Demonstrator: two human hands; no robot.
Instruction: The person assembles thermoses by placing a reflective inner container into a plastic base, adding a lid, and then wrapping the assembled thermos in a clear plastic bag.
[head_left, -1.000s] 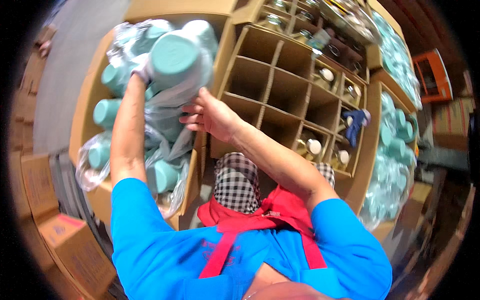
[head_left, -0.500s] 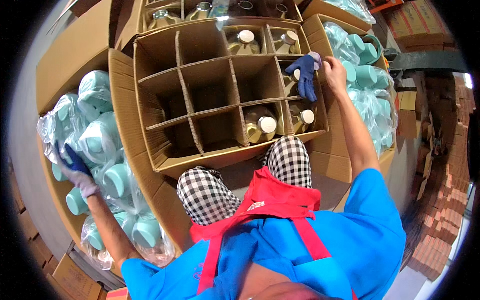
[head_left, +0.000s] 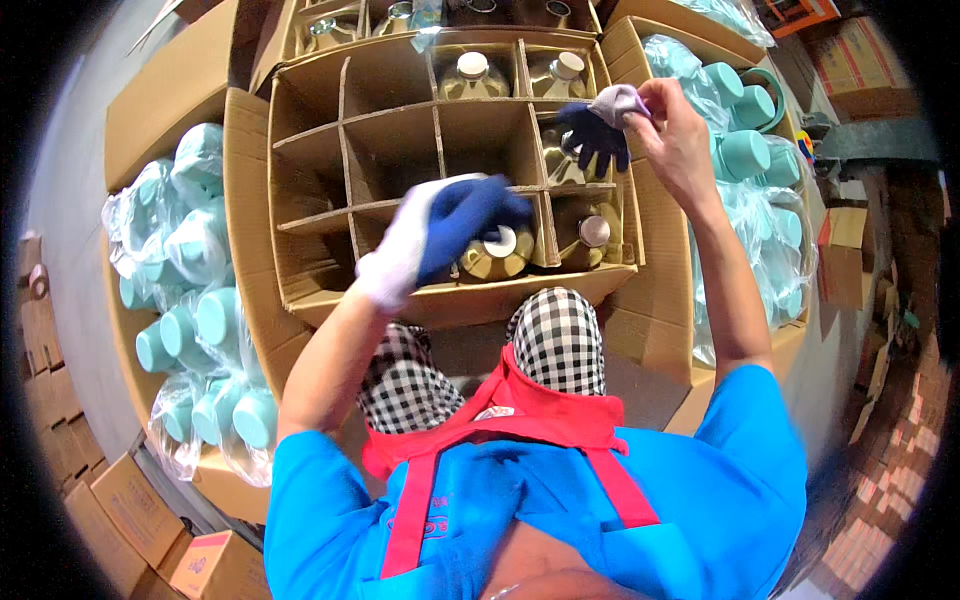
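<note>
My right hand (head_left: 676, 125) is bare and pinches the pale cuff of a dark blue work glove (head_left: 600, 130), which hangs fingers down over the right side of a divided cardboard box (head_left: 400, 297). My left hand (head_left: 445, 230), in a white and blue glove, is above the box's near row, partly covering a glass bottle with a white cap (head_left: 500, 242). Its fingers are blurred. Another capped bottle (head_left: 593, 232) sits in the near right compartment. Two more, a capped bottle (head_left: 472, 66) and its neighbour (head_left: 568, 66), stand in the far row. One bottle is partly behind the hanging glove.
An open carton at left holds several turquoise cups (head_left: 218, 318) in plastic bags. At right, another carton holds similar turquoise cups (head_left: 741, 155). A further box of bottles (head_left: 330, 32) lies beyond the divided one. Cardboard flaps (head_left: 655, 290) stand between the boxes.
My left hand has swung from the bagged cups at left to above the divided box. My right hand has risen slightly, with the glove's cuff still pinched. The view has shifted a little.
</note>
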